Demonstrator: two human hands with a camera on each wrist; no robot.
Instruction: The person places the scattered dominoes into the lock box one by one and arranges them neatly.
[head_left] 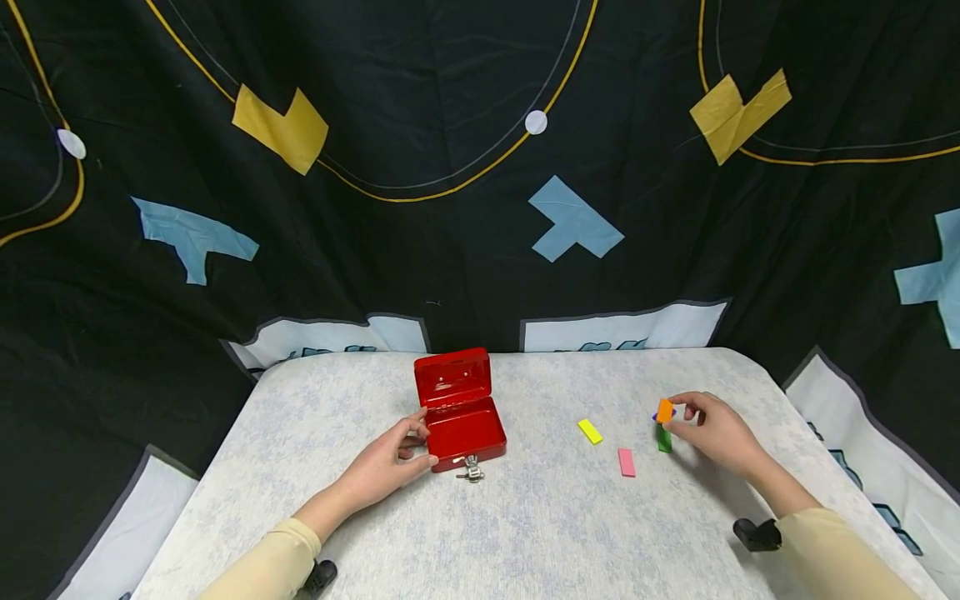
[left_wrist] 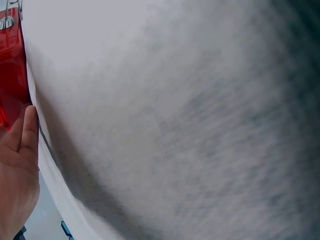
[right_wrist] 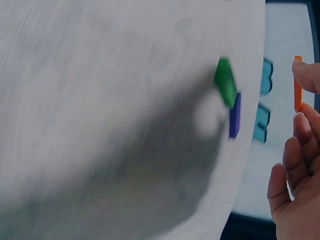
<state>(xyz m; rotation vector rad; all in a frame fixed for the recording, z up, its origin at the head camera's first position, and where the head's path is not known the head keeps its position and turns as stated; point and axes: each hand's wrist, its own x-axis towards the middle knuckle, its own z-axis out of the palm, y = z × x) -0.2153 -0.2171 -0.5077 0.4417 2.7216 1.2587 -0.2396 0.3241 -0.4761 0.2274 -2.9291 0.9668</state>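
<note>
A red metal cash box point(head_left: 467, 433) stands with its lid point(head_left: 453, 377) raised, its inside bare red. My left hand point(head_left: 386, 460) rests along the box's left side, thumb at the front corner and fingertips near the hinge. A latch with keys point(head_left: 471, 472) hangs at the box's front. On the right, my right hand point(head_left: 712, 429) pinches a small orange block point(head_left: 664, 411) between thumb and finger, raised over the table. Under it lie a green block point(head_left: 664, 440) and a purple block point(right_wrist: 235, 116), the latter mostly hidden in the head view.
Between the box and my right hand lie a yellow block point(head_left: 590, 431) and a pink block point(head_left: 627, 462). The table point(head_left: 547, 533) wears a pale patterned cover. Behind it hangs a dark curtain point(head_left: 420, 258) with tape shapes.
</note>
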